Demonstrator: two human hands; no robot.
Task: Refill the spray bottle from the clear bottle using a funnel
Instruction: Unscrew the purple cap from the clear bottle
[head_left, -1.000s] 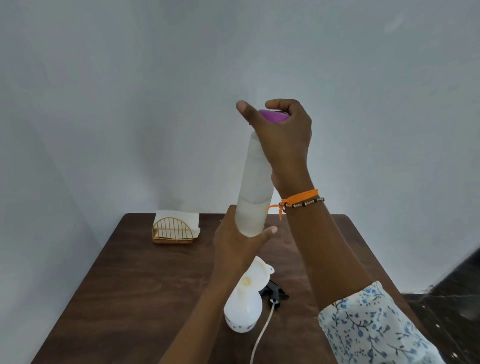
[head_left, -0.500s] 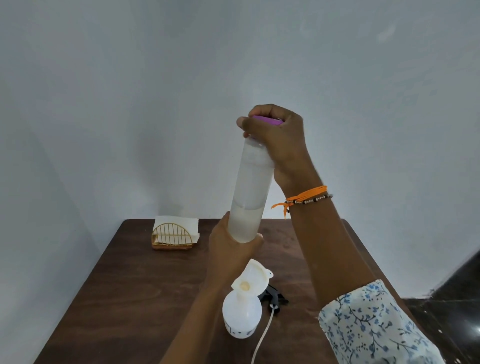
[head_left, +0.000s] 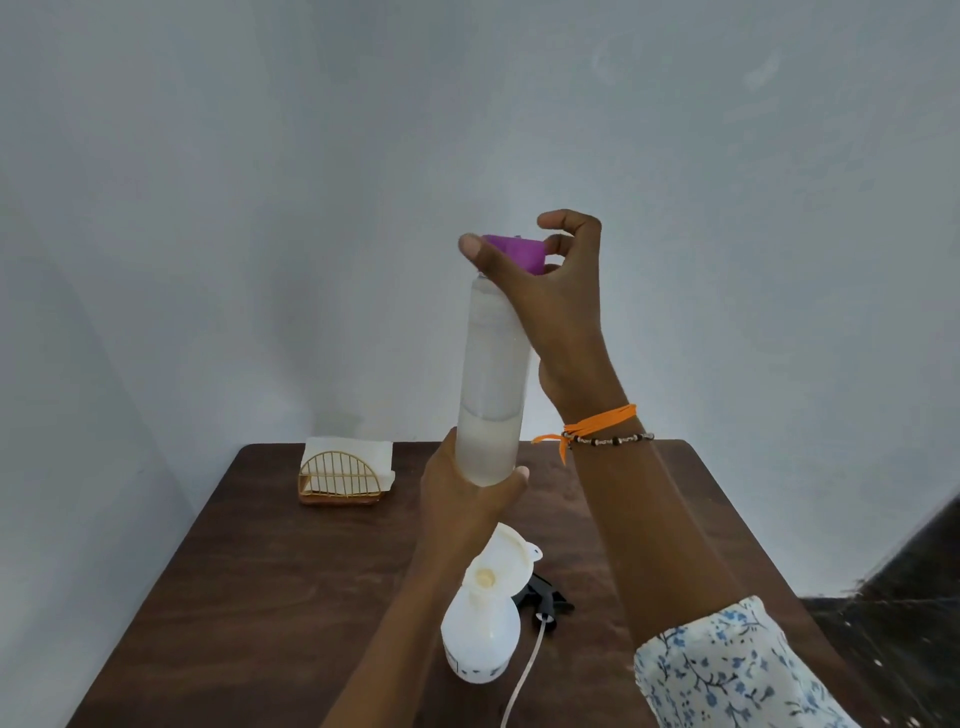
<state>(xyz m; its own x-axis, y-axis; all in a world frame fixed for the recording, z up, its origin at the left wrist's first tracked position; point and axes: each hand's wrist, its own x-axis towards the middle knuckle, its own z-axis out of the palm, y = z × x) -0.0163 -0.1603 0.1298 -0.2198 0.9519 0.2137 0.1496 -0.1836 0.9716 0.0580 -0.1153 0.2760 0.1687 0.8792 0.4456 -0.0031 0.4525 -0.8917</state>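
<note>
- Two preparations appear done: the funnel (head_left: 503, 564) is seated in the neck of the spray bottle (head_left: 480, 636), just below the left hand (head_left: 462, 499), and the black spray head (head_left: 543, 603) lies on the table (head_left: 270, 597) beside it
- The clear bottle (head_left: 492, 384), about a third full, is held upright, its base gripped by the left hand
- Its purple cap (head_left: 514, 252) is pinched between thumb and curled fingers of the right hand (head_left: 558, 291); whether it is off cannot be told
- Pouring is judged not yet begun; refitting the spray head is left
</note>
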